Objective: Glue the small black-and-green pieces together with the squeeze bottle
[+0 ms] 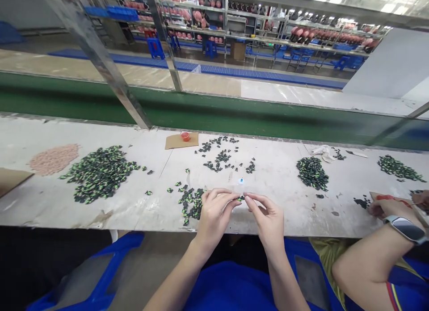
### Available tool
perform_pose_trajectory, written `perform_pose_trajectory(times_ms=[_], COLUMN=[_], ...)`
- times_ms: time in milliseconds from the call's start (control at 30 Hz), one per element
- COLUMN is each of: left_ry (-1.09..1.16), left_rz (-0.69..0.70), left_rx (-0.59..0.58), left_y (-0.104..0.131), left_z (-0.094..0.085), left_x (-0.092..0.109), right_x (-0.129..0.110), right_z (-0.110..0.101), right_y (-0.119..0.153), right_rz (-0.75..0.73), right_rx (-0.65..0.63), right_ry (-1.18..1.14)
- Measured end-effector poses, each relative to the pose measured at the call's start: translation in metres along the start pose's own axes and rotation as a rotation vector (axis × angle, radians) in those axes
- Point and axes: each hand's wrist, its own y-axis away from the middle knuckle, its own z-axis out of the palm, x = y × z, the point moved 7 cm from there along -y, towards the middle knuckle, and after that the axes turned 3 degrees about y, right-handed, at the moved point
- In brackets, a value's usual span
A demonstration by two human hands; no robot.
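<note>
Between my two hands is a small black-and-green piece (pixel 240 198), too small to name exactly. My left hand (pixel 217 208) pinches it from the left with thumb and fingers. From the right, the fingertips of my right hand (pixel 267 211) close on its other end. Beside my left hand lies a little heap of similar black-and-green pieces (pixel 190 206), partly covered by that hand. Farther back, small dark pieces (pixel 222 157) are scattered over the white tabletop (pixel 161 208). A tiny blue-and-white object (pixel 241 180) sits just beyond my fingertips.
A big black-and-green heap (pixel 100 172) and a pink heap (pixel 53 159) lie left. A red cup (pixel 185 136) stands on cardboard (pixel 172 141). Another heap (pixel 312 173) is to the right, near a co-worker's arm (pixel 378 253). A green belt (pixel 214 112) runs behind the table.
</note>
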Motion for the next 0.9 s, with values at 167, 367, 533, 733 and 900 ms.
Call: perform_pose_trajectory(times_ms=[167, 367, 533, 733, 900], left_ry=[0.001, 0.072, 0.31, 0.372, 0.306], left_rz=[0.052, 0.005, -0.141, -0.175, -0.118], left_rx=[0.009, 0.013, -0.052, -0.032, 0.026], left_y=[0.002, 0.003, 0.003, 0.003, 0.003], left_z=[0.0, -0.004, -0.007, -0.007, -0.009], left_x=[0.006, 0.01, 0.006, 0.006, 0.01], right_x=[0.006, 0.002, -0.002, -0.002, -0.003], right_z=[0.006, 0.007, 0.008, 0.009, 0.009], right_y=[0.0, 0.01, 0.016, 0.014, 0.014], right_rz=[0.028, -0.18, -0.377, -0.454, -0.53], right_rx=[-0.056, 0.0, 0.041, 0.06, 0.079], right_ry=[-0.048, -0.06, -0.059, -0.06, -0.022])
